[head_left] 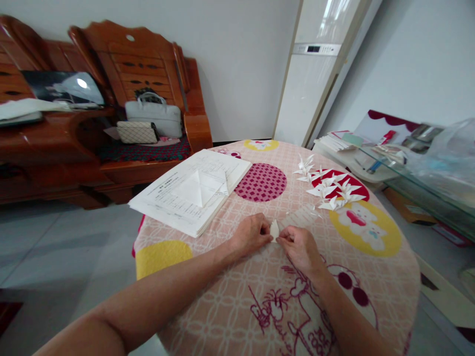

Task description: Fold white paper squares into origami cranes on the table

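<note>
A small folded piece of white paper [274,230] is pinched between my two hands, just above the patterned tablecloth. My left hand [253,232] grips its left side, fingers curled. From the right, my right hand [299,246] holds its lower edge between thumb and fingertips. Several white paper cranes [328,185] stand grouped on the cloth, beyond my right hand. Left of my hands lies a stack of printed sheets [166,178], with a folded white paper square [199,189] on top. Just past my right hand is a clear plastic sheet or bag [302,216].
The round table [230,306] has a pink cloth with coloured circles. At right, a glass-topped side table [419,173] carries papers, bowls and a plastic bag [449,153]. A wooden sofa [141,59] with handbags stands at the back left. A tall white cabinet unit [311,74] stands behind.
</note>
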A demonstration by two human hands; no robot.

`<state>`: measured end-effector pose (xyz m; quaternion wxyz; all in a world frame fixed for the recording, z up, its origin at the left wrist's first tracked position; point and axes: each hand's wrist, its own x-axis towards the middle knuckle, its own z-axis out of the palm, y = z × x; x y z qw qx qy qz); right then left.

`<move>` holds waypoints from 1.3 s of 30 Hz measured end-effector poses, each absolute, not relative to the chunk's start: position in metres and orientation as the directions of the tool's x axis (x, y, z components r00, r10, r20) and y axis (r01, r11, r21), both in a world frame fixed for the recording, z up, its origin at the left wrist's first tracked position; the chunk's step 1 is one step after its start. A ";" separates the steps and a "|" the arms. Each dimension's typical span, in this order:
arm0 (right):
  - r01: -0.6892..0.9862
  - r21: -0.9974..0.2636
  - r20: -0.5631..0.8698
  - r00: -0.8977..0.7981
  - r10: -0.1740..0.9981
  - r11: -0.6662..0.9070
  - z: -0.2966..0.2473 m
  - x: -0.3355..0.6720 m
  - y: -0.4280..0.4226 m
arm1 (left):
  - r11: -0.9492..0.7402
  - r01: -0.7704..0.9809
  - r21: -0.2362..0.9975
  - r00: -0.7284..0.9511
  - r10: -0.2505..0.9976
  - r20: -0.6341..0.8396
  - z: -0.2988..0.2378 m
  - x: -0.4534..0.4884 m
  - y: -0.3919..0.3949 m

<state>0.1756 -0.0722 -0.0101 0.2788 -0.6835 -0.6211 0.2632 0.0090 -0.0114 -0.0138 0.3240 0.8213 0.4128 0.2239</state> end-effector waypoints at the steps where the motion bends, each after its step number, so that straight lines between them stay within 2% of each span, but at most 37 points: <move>1: 0.705 -0.705 -0.014 0.093 0.996 -0.076 -0.010 0.175 -0.072 | -0.451 0.530 0.718 0.560 0.822 0.103 -0.014 0.009 -0.012; 10: 0.766 -0.636 -0.050 0.081 0.995 -0.094 -0.003 0.173 -0.069 | -0.462 0.581 0.670 0.552 0.829 0.093 -0.012 0.011 -0.013; 18: 0.851 -0.521 0.006 0.079 0.997 -0.065 -0.001 0.167 -0.069 | -0.451 0.597 0.664 0.554 0.830 0.066 -0.011 0.011 -0.011; 24: 0.756 -0.640 -0.049 0.135 0.990 -0.135 -0.002 0.172 -0.067 | -0.475 0.603 0.641 0.566 0.821 0.075 -0.006 0.010 -0.008; 30: 0.683 -0.715 -0.054 0.158 0.986 -0.149 -0.008 0.177 -0.068 | -0.428 0.591 0.684 0.507 0.857 0.098 -0.008 0.007 -0.007; 39: 0.628 -0.768 -0.053 0.128 0.990 -0.122 -0.008 0.176 -0.068 | -0.422 0.603 0.677 0.511 0.856 0.078 -0.001 0.011 -0.011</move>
